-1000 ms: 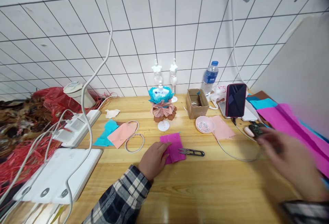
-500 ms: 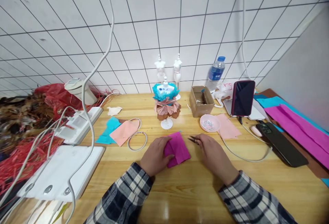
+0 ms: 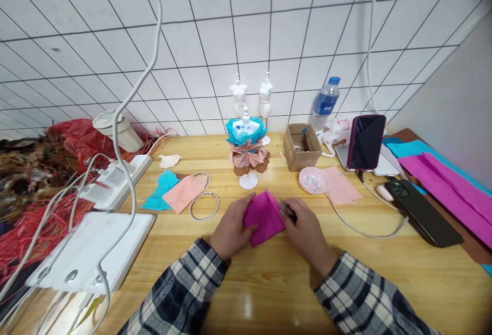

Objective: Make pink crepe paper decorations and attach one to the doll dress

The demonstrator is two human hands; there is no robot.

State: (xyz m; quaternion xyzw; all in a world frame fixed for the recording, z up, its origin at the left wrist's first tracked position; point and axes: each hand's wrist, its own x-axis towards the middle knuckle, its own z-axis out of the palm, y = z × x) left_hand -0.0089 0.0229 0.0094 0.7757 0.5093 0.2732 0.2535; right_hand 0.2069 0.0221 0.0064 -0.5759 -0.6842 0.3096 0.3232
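Left hand (image 3: 230, 228) part-curled; the left side of a magenta piece (image 3: 264, 220) is pinched in it, thumb laid over the face. Right hand (image 3: 308, 233) nearly closed; dark snips (image 3: 291, 214) are gripped in it, at the right edge of the piece. Whether the blades are touching the material cannot be told. The magenta piece is held between both hands, over the middle of a wooden table (image 3: 269, 294); clock directions are taken from it.

At 9 o'clock, well apart: a white panel (image 3: 96, 248), laid flat. At 3: a dark phone (image 3: 426, 217), also laid flat. Between 9 and 10: pale rings (image 3: 203, 220); beside them a peach piece (image 3: 184, 194), by which a turquoise piece (image 3: 159, 191) is partly covered.

At 2: small shiny bits (image 3: 310, 183) are held in a pink dish (image 3: 314, 191); a pale pink sheet (image 3: 344, 187) is laid beside it. Farther at 2, a second phone (image 3: 366, 143) is propped upright.

At 1: an open cardboard box (image 3: 305, 162); beyond, a blue-capped bottle (image 3: 326, 104).

At 12: a small dress form (image 3: 246, 126) is clad in ruffles (image 3: 249, 158). Behind it, two bare white forms (image 3: 239, 97) are stood before a tiled wall (image 3: 211, 43).
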